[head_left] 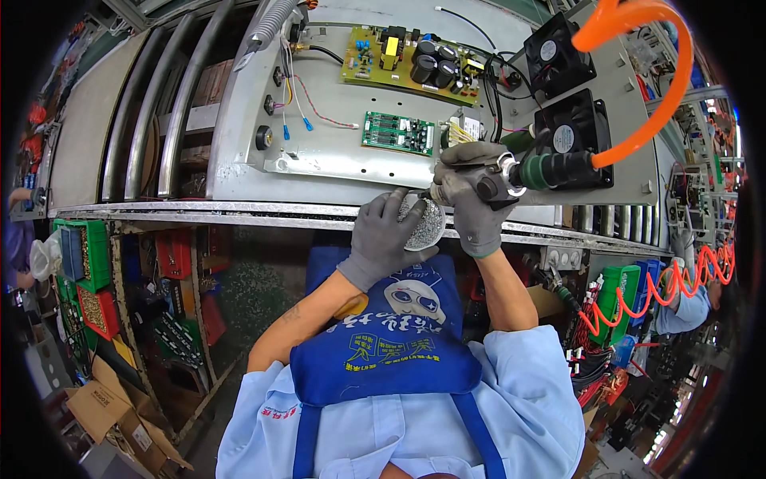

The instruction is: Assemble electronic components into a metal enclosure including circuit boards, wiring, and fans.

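My left hand [381, 238], in a grey glove, reaches into a small round dish of shiny screws [425, 225] at the front edge of a grey metal panel [335, 152]. My right hand [471, 199], also gloved, grips a pneumatic screwdriver [523, 172] lying sideways, with an orange coiled air hose [638, 96] running up from it. On the panel sit a yellow-green circuit board [403, 57], a smaller green board [397, 132] and two black fans [558, 56].
The panel rests on metal rollers [159, 104]. Green and red parts bins [88, 263] hang at lower left, cardboard boxes [120, 415] below. Another person's sleeve [682, 307] and orange coiled hose [670, 287] are at right.
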Available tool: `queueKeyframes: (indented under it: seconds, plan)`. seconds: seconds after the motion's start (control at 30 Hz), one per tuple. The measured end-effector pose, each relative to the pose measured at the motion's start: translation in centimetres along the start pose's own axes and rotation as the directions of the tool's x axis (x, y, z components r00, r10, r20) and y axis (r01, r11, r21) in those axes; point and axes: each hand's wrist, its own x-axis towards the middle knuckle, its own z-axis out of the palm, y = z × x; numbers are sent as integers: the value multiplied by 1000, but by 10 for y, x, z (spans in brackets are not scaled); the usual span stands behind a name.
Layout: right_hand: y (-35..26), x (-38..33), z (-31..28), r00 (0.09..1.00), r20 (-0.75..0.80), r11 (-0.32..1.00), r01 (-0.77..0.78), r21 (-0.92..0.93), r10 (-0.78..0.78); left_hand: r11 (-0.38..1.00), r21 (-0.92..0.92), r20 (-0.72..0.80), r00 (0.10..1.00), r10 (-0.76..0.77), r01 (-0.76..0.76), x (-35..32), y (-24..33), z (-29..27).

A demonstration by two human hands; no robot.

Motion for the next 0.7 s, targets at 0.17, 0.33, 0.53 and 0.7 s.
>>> queueKeyframes:
  seconds: [0.17,0.33,0.53,0.7]
  plan:
    - [7,-2,-1,1000,16,996,15,-86,-13,1000,-6,12,1000,-25,25,0,2,-2]
    - [-10,-2,4,989,-62,986,127,-106,-134,998,-32,38,998,-43,44,0,1,-1]
    - [-22,-3,3,997,-70,999,44,-16,-45,998,-24,132,990,-57,60,7,5,-12]
    - [-24,-4,1,996,-76,995,50,-81,-56,993,-29,176,979,-105,112,12,8,-13]
